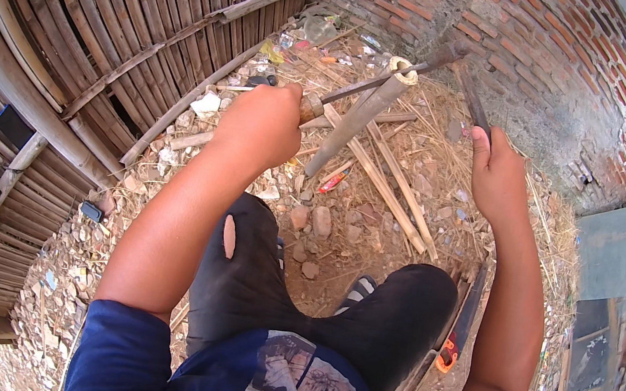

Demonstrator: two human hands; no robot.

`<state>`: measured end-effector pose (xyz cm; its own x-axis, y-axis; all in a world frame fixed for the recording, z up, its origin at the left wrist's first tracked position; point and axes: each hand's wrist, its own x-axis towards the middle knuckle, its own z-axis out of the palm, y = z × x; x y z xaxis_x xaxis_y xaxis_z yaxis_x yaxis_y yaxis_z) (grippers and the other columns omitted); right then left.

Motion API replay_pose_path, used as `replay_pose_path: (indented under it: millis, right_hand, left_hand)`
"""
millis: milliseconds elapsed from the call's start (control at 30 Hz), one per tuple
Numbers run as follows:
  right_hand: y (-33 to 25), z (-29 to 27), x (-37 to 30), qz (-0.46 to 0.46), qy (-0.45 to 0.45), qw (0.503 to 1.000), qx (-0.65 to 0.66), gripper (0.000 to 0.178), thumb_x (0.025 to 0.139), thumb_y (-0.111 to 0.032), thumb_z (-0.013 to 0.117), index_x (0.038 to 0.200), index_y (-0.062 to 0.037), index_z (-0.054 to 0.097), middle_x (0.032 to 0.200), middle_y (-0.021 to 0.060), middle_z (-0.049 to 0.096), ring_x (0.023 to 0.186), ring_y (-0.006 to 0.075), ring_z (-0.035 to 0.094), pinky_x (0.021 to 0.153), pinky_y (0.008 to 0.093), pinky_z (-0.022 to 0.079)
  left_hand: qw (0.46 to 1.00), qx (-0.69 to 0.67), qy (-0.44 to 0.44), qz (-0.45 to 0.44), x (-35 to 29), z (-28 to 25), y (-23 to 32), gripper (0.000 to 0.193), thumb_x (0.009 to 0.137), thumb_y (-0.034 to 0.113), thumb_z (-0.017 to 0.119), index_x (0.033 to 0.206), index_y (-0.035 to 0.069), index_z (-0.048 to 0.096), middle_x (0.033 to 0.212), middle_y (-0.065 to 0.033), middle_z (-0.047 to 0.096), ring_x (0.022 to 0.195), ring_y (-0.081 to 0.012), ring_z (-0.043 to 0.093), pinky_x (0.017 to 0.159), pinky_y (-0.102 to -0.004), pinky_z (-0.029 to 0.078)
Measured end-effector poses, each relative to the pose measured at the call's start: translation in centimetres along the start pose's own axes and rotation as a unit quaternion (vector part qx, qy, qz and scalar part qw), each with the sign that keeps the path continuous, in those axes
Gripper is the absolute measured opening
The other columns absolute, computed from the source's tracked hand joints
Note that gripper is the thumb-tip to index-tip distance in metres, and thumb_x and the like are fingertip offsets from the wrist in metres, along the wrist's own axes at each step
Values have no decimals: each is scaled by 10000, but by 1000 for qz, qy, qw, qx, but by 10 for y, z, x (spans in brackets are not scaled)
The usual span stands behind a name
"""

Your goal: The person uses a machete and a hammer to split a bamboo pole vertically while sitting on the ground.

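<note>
My left hand (261, 121) is closed around the wooden handle of a long-bladed knife (362, 85). The dark blade lies across the upper end of an upright, slightly tilted bamboo piece (355, 125), whose pale cut rim shows at the top. In my right hand (498, 174) is the handle of a hammer (473, 96), its dark head over the far end of the blade. Whether head and blade touch, I cannot tell. Where the bamboo's lower end rests is visible on the ground between my knees and the far litter.
Split bamboo strips (396, 198) lie on the ground beyond my knees, among stones (322, 221) and straw. A saw with an orange handle (449, 352) rests by my right thigh. A bamboo fence (153, 8) stands left, a brick wall (538, 59) ahead and right.
</note>
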<state>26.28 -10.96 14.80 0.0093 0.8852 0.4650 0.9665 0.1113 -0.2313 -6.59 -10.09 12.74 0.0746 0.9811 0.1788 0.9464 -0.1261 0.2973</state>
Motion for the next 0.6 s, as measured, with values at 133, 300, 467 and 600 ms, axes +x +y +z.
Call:
replay_pose_path:
  millis: [133, 300, 467, 600]
  right_hand:
    - [-7, -45, 12, -10, 13, 997, 70, 536, 1114, -496, 454, 1011, 13, 584, 717, 134, 562, 661, 256, 536, 655, 416, 451]
    - [-20, -43, 6, -39, 172, 946, 272, 447, 1126, -451, 466, 961, -48, 568, 668, -19, 444, 605, 72, 423, 566, 279, 363]
    - [5, 16, -1, -12, 8, 999, 41, 476, 1111, -458, 471, 1083, -1, 600, 737, 181, 614, 664, 393, 589, 677, 486, 479]
    - [12, -29, 18, -17, 51, 992, 112, 484, 1113, -472, 465, 1029, -7, 567, 715, 147, 588, 673, 348, 605, 666, 449, 475]
  left_hand:
    - [1000, 10, -1, -2, -1, -4, -2, 255, 839, 49, 667, 1087, -11, 681, 1022, -270, 740, 1000, -426, 727, 900, -505, 582]
    - [1000, 8, -7, -12, -2, 0, -10, 251, 834, 41, 666, 1079, -13, 681, 1009, -268, 738, 998, -425, 725, 891, -508, 580]
    - [1000, 16, -13, 3, -5, -5, -1, 249, 835, 40, 662, 1079, -9, 682, 1001, -263, 739, 998, -424, 725, 896, -503, 579]
    - [999, 33, -6, 4, -4, -4, -7, 239, 838, 43, 665, 1072, -5, 686, 1006, -260, 739, 996, -419, 726, 897, -501, 579]
